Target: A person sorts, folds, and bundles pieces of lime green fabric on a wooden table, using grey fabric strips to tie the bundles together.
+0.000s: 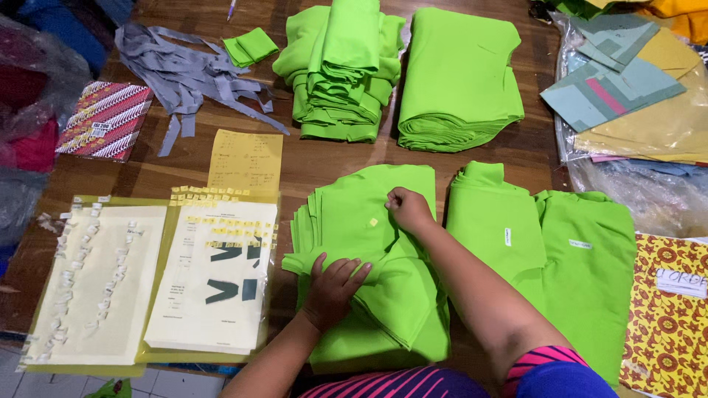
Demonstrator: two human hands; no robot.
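**Desk:** What is in hand?

**Photographer:** A stack of cut green fabric pieces [361, 221] lies at the near centre of a brown wooden table [310, 158]. The left hand [333, 290] rests flat on the stack's near left part, fingers spread and gripping nothing. The right hand [408, 208] is curled into a loose fist at the stack's upper right edge; whether it pinches the cloth I cannot tell. A small pale sticker [373, 222] sits on the top piece, just beside that fist.

**Desk:** And around it?

**Photographer:** Just to the right lie two more green stacks [546, 250], each with a small white label. Beyond, toward the far edge, stand a folded green pile [343, 70] and a thicker green bundle [459, 77], side by side. To the left, yellowish sheets [214, 276] carry rows of tiny tags, with a yellow note [245, 161] above them. Grey fabric strips [188, 70] sprawl at far left, near a striped red booklet [105, 120].

**Desk:** Anything unclear?

**Photographer:** Clear plastic bags [649, 125] of coloured paper shapes run off the right edge, and a patterned yellow book [667, 317] is cut at the corner. Bagged dark cloth at far left is hard to make out. The person's pink-striped clothing hides the table's near edge, and pale floor tiles show at bottom left.
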